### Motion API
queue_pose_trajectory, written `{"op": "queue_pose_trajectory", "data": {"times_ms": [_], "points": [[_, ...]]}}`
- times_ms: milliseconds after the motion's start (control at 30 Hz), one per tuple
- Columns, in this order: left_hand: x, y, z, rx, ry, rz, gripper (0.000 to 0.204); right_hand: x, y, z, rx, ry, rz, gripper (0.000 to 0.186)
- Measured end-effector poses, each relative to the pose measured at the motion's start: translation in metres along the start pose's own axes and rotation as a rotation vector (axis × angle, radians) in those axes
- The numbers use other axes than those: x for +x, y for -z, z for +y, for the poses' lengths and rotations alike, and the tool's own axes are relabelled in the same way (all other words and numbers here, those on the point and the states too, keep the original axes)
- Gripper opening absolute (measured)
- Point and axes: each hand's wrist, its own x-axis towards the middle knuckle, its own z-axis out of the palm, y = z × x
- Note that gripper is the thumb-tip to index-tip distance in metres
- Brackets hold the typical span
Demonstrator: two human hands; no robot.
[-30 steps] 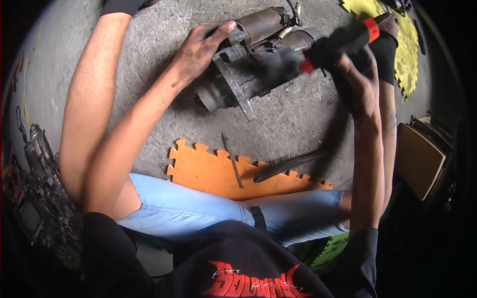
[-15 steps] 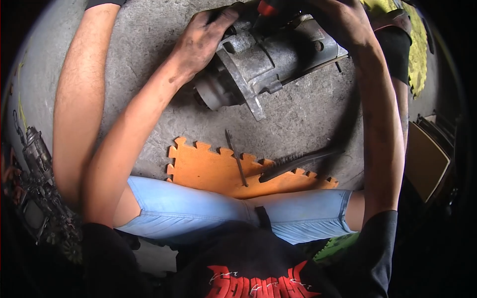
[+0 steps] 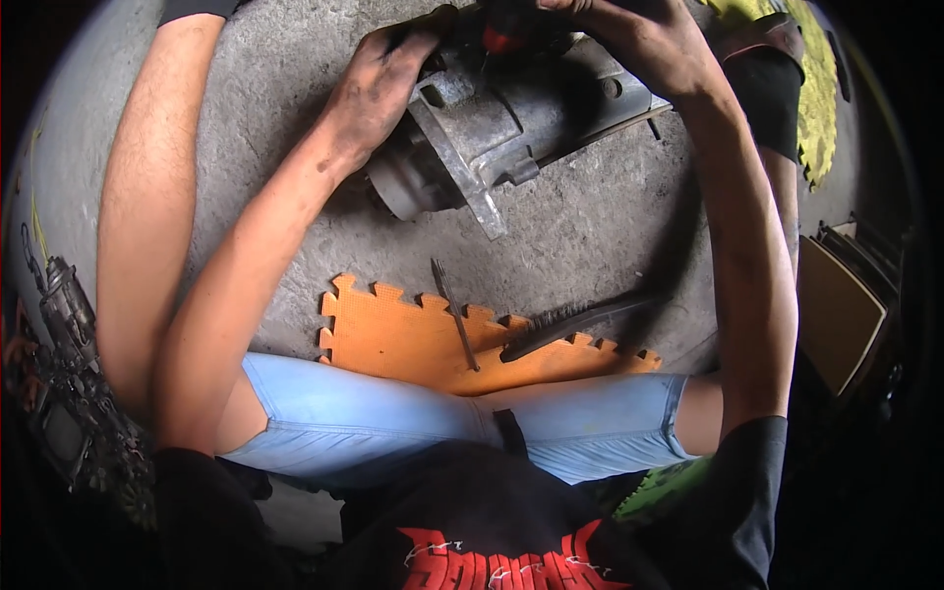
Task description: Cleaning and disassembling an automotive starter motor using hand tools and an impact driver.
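A grey metal starter motor (image 3: 492,133) lies slantwise on the concrete floor, its round nose end toward the lower left. My left hand (image 3: 385,79) is at its upper left side, fingers curled over the housing, with the fingertips partly hidden. Above the motor's middle, a red-and-black tool (image 3: 500,37) points downward, cut off by the top edge. My right hand (image 3: 644,39) reaches in from the right with its fingers closed at the dark upper part of that tool. Shadow hides what the tool's tip touches.
An orange foam mat (image 3: 383,329) lies before my legs. On it rest a thin metal rod (image 3: 454,315) and a black-handled wire brush (image 3: 580,323). Dark machine parts (image 3: 74,344) are piled at left. Flat board (image 3: 841,315) stands at right, below a yellow mat (image 3: 818,128).
The whole view has shifted slightly. The red-and-black tool and my right hand have come a little left and down over the motor. My left hand stays on the housing.
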Motion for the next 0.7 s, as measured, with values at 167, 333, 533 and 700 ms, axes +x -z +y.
{"op": "queue_pose_trajectory", "data": {"times_ms": [167,333,533,700], "points": [[0.002,0.003,-0.013,-0.01,0.037,0.073,0.05,-0.002,0.001,0.004,-0.03,0.019,0.062,0.047],[0.004,0.005,-0.012,-0.052,0.022,0.035,0.051,0.004,0.012,0.02,0.023,0.087,-0.039,0.04],[-0.003,-0.003,0.013,-0.042,0.043,-0.095,0.053,0.008,0.01,0.016,-0.093,0.206,-0.013,0.045],[0.003,0.002,-0.006,-0.058,0.101,0.057,0.053,0.002,0.014,0.008,0.013,0.019,-0.047,0.048]]}}
